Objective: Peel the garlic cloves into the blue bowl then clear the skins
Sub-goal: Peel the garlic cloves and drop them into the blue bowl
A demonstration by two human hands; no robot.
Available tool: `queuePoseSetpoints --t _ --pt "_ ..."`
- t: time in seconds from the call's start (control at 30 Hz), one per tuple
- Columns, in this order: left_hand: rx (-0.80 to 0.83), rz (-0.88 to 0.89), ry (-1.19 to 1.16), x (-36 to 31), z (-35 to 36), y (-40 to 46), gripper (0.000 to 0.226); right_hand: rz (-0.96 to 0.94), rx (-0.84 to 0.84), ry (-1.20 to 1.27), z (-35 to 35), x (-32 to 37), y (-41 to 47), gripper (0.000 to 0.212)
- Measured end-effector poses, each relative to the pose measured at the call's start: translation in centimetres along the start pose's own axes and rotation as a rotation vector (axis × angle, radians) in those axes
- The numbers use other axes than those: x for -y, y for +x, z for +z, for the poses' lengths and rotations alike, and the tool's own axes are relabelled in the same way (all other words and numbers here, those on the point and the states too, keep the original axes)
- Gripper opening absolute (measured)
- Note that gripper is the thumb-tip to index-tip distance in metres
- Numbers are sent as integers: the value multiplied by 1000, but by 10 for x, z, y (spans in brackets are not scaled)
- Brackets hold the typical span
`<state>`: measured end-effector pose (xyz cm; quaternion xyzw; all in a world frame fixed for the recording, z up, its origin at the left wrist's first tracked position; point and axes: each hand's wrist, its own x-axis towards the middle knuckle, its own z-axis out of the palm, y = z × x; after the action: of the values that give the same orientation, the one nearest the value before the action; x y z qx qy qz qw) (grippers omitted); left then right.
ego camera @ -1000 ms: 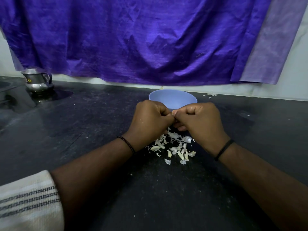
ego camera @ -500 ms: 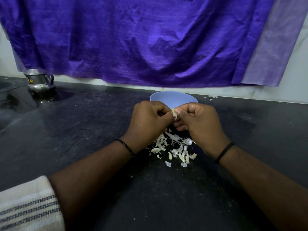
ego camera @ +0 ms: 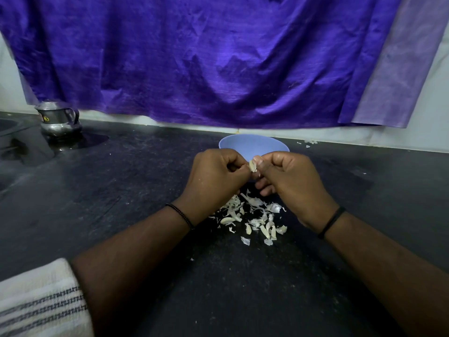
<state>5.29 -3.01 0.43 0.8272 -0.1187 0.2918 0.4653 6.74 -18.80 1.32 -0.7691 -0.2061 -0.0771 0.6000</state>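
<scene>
My left hand (ego camera: 215,177) and my right hand (ego camera: 295,182) meet over the dark counter, both with curled fingers pinching one small pale garlic clove (ego camera: 253,165) between their fingertips. The blue bowl (ego camera: 254,144) stands just behind the hands; its inside is hidden from here. Below the hands lies a loose pile of garlic skins and cloves (ego camera: 252,217) on the counter.
A steel jug (ego camera: 57,120) stands at the back left of the black counter (ego camera: 121,203). A purple cloth (ego camera: 218,57) hangs over the back wall. A few skin scraps (ego camera: 308,143) lie at the back right. A striped white towel (ego camera: 41,300) shows at the lower left.
The hands have lifted slightly and parted a little, so the clove between the fingertips now shows more clearly.
</scene>
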Motion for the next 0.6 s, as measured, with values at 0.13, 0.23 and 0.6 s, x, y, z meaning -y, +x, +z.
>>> queuePoseSetpoints --t 0.13,0.23,0.6 --pt "3 147 122 0 1 -2 24 1 -45 -64 -1 3 -1 20" --pt "6 202 162 2 2 -1 20 -13 -81 -105 -2 3 -1 18" --pt "4 133 92 0 1 -1 10 25 -75 -33 -2 3 -1 21"
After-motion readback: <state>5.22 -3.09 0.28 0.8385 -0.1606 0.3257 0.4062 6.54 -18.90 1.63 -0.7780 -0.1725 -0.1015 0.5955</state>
